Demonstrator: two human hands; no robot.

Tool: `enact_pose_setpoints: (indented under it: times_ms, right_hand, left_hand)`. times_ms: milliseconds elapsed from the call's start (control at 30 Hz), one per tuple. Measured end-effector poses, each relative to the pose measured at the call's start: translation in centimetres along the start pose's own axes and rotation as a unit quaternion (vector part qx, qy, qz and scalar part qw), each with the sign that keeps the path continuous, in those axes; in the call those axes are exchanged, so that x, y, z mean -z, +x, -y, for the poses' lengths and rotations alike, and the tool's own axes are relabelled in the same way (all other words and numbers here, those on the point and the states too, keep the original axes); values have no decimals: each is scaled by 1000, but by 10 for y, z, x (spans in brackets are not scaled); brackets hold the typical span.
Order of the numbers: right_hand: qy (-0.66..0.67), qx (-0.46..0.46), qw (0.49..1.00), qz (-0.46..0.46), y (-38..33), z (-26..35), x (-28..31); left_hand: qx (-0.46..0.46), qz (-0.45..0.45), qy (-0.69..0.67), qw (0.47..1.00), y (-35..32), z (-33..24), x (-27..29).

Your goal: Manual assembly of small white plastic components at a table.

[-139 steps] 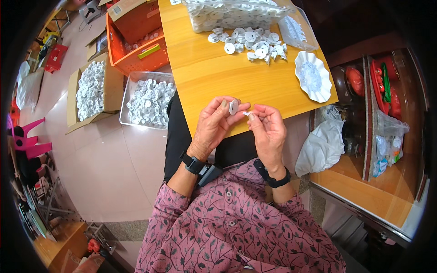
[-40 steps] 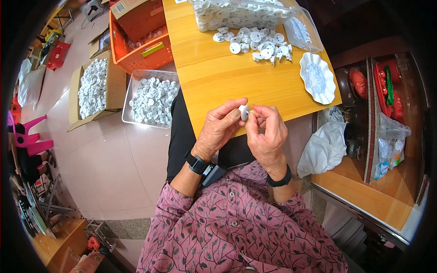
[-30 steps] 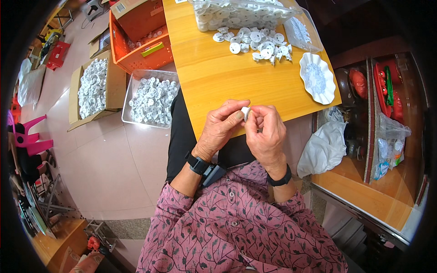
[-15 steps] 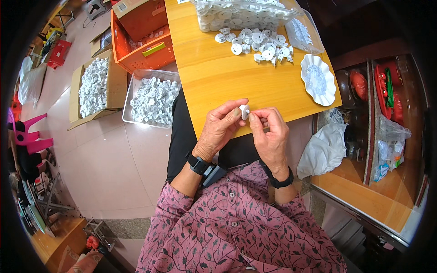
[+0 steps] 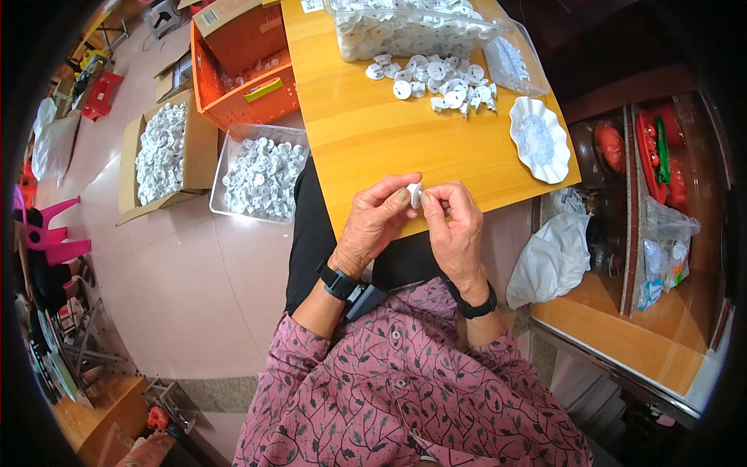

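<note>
Over the near edge of the yellow wooden table, my left hand (image 5: 377,220) pinches a small white round plastic part (image 5: 415,194) between thumb and fingers. The disc stands on edge, facing my right hand (image 5: 454,226). Thumb and forefinger of that hand are pressed together against the part's right side; whatever they hold there is too small to make out. Farther up the table lies a loose heap of similar white plastic parts (image 5: 436,74). A white scalloped dish (image 5: 562,165) with small clear pieces (image 5: 535,136) sits near the table's right edge.
A clear bin (image 5: 389,48) full of white parts stands at the table's far side, beside a bag of small pieces (image 5: 510,66). Left of the table are a clear tub (image 5: 261,175), a cardboard box (image 5: 198,156) and an orange crate (image 5: 272,97). Shelves (image 5: 626,233) stand at right.
My right fingertips have moved left, closing up against the white part. The part has turned slightly more edge-on. My view has shifted a little.
</note>
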State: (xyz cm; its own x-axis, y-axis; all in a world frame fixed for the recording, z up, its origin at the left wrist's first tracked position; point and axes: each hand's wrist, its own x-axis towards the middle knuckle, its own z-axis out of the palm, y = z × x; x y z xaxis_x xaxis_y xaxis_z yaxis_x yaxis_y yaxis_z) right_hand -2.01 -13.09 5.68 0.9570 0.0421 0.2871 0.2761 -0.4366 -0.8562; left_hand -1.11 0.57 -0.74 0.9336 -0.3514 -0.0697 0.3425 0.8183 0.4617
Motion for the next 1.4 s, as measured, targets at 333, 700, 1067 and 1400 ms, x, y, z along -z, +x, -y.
enact_pose_setpoints:
  times_ms: [333,700,1067,1400]
  right_hand:
    - [-29,-52,998,-33,-13,-24,19]
    - [-84,-17,995,-43,-2,-39,59]
    - [-371,-9,927,-54,61,-89,166]
    - [-508,-109,854,29,87,-137,187]
  left_hand:
    - [-67,-70,-17,995,-8,-36,2]
    - [-292,-304,-30,906,-42,-138,137]
    - [-175,-231,121,950,-4,-51,-2]
    - [-116,-161,211,957,18,3,-1]
